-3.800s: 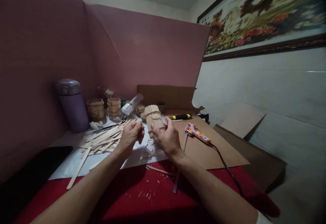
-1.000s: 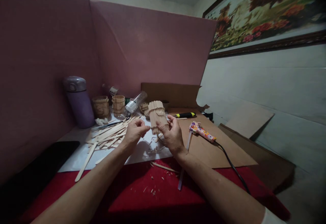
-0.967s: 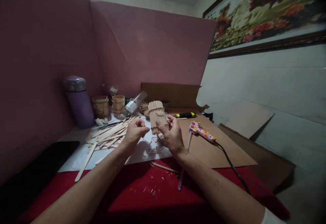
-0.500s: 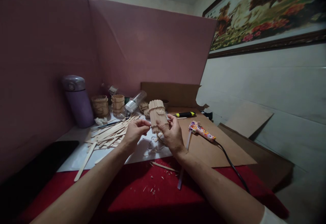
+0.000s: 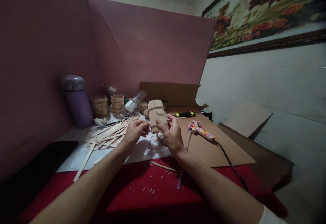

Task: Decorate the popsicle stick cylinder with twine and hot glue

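A small cup covered with upright wooden craft sticks (image 5: 155, 110) is in my right hand (image 5: 172, 134), its thumb across the front and fingers behind. Thin twine runs round the cup near its top and again near its bottom. My left hand (image 5: 137, 132) is closed in a pinch just left of the cup's lower end; whatever is between its fingertips is too small to make out. Below the cup, a loose length of twine (image 5: 160, 139) hangs beside my right hand. A pile of flat craft sticks (image 5: 112, 134) lies to the left of my left hand.
A flower-patterned glue gun (image 5: 201, 131) with a black cord lies on cardboard (image 5: 224, 152) at right, behind it a yellow-black utility knife (image 5: 185, 114). Two stick-covered cups (image 5: 117, 104), a plastic bottle (image 5: 134, 101) and a purple flask (image 5: 77, 101) stand or lie at back left.
My left fingers have shifted very slightly and curled a little more beside the cup. The cup and my right hand stay nearly still.
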`<state>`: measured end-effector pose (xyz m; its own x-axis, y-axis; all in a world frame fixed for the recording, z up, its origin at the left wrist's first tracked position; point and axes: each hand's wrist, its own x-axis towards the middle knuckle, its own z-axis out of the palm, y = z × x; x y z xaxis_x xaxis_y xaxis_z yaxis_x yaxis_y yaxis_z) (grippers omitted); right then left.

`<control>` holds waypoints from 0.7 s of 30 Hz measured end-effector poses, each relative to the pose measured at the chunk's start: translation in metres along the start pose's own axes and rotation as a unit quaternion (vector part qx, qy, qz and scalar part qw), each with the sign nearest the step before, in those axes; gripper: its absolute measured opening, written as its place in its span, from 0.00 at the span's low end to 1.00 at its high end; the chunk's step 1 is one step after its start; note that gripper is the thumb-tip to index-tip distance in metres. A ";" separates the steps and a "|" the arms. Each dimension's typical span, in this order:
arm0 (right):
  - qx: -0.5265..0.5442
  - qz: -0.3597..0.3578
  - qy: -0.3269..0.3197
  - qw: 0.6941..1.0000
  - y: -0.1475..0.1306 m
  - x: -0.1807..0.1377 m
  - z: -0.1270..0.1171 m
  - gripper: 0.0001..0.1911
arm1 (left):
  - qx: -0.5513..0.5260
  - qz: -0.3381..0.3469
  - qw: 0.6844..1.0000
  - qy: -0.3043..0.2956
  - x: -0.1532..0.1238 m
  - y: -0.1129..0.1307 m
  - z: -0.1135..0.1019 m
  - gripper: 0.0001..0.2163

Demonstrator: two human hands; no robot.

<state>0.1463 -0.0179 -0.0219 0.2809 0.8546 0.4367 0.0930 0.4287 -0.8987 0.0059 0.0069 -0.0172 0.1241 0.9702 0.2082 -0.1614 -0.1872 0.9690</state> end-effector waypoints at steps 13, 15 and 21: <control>0.022 0.006 -0.003 1.000 -0.001 -0.002 0.002 0.34 | 0.049 0.043 0.998 0.024 0.003 -0.003 -0.001 0.15; 0.015 0.005 0.000 1.000 -0.001 -0.001 0.001 0.34 | 0.025 0.050 0.998 0.027 0.003 -0.003 0.000 0.12; 0.012 0.005 -0.003 1.000 0.000 -0.001 0.001 0.34 | -0.024 0.054 0.996 0.064 0.002 0.001 0.003 0.07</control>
<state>0.1451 -0.0181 -0.0223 0.2762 0.8604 0.4283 0.0664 0.4275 -0.9016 0.0090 0.0085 -0.0157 -0.0212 0.9569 0.2895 -0.2139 -0.2872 0.9337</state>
